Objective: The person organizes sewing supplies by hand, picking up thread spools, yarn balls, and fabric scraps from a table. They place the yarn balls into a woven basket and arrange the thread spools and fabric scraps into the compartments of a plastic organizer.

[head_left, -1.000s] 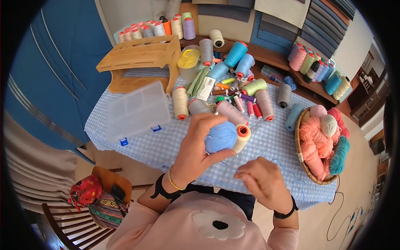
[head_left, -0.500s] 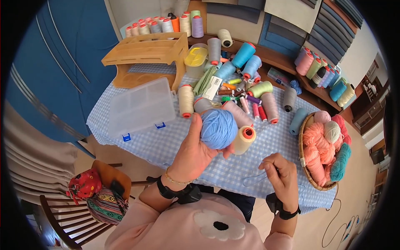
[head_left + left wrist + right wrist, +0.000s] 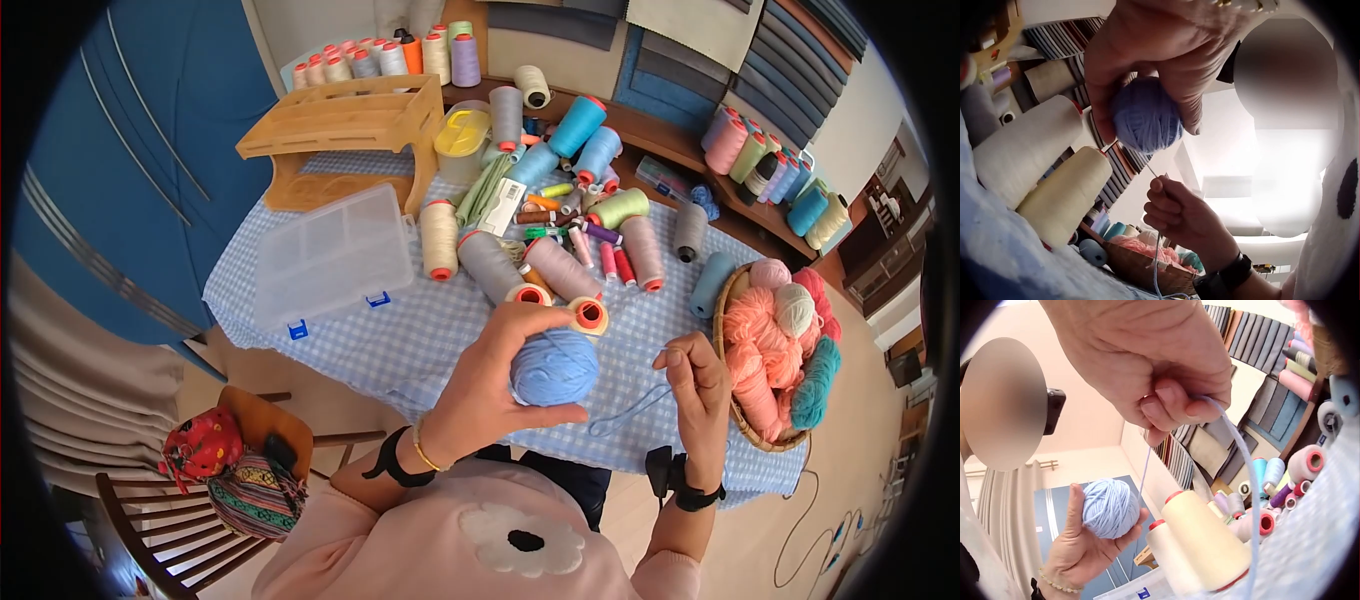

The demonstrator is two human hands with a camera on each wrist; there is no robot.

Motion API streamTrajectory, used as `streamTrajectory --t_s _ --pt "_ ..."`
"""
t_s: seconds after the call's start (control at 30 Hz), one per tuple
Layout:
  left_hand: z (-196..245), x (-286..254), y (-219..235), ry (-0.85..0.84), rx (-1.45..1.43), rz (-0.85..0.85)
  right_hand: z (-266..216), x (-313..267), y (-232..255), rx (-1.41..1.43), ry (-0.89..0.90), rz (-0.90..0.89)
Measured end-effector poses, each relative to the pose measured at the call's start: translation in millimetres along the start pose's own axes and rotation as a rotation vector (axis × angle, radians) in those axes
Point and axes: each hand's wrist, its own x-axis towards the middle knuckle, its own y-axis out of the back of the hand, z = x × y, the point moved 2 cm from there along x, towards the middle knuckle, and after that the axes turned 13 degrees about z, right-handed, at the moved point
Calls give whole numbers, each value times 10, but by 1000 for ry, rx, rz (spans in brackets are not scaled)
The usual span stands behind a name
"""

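My left hand (image 3: 480, 380) grips a ball of light blue yarn (image 3: 555, 368) between thumb and fingers, above the near part of the table. To its right, my right hand (image 3: 697, 390) pinches the yarn strand (image 3: 1249, 462) with curled fingers. In the left wrist view, a taut length of yarn (image 3: 1151, 169) runs from the ball to the right hand. Beyond that hand the strand hangs down, and a loop of yarn (image 3: 628, 412) shows over the checked cloth. Just past the ball lie cream thread cones (image 3: 591, 317), partly hidden by the left hand.
A basket of yarn (image 3: 722, 345) stands on the checked tablecloth (image 3: 390, 350) at right. A clear plastic case (image 3: 335, 262) and a wooden rack (image 3: 340, 115) are at left. Many thread cones and small spools crowd the back middle. A chair (image 3: 165, 520) stands at lower left.
My left hand has turned over with the yarn ball and moved right and nearer my body. The right hand has moved right and away from me, holding the strand.
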Motion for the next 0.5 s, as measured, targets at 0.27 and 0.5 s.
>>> streamTrajectory --t_s 0.27,0.5 --pt "10 -62 -7 -124 5 -178 193 20 65 19 -46 69" --pt "-166 -126 23 78 -456 49 187 -130 -137 -112 12 -108"
